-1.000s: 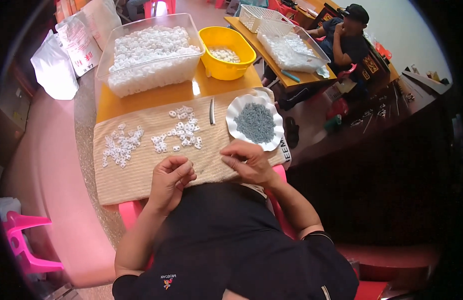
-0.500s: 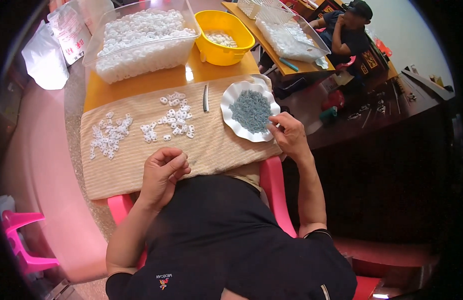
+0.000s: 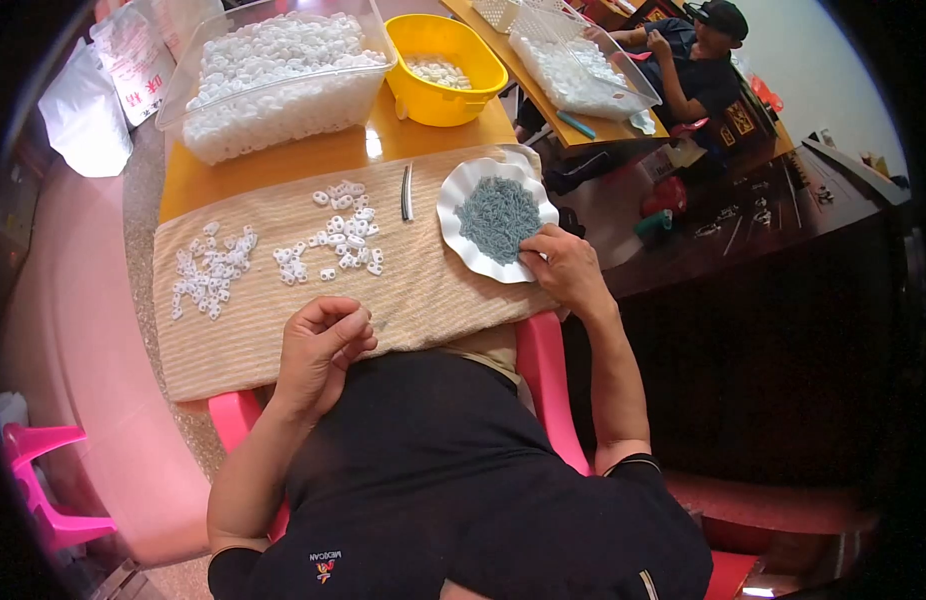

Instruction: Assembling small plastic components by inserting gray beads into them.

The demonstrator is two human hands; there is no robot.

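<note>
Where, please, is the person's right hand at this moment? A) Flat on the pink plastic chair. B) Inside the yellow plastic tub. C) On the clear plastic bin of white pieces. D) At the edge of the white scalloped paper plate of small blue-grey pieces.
D: the right hand rests with its fingertips at the near rim of the white scalloped paper plate, beside the heap of small blue-grey pieces.

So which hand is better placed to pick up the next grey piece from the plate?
Right. The right hand rests at the white plate rim, fingertips on the grey pieces. The left hand is curled near the body, apart from it.
</note>
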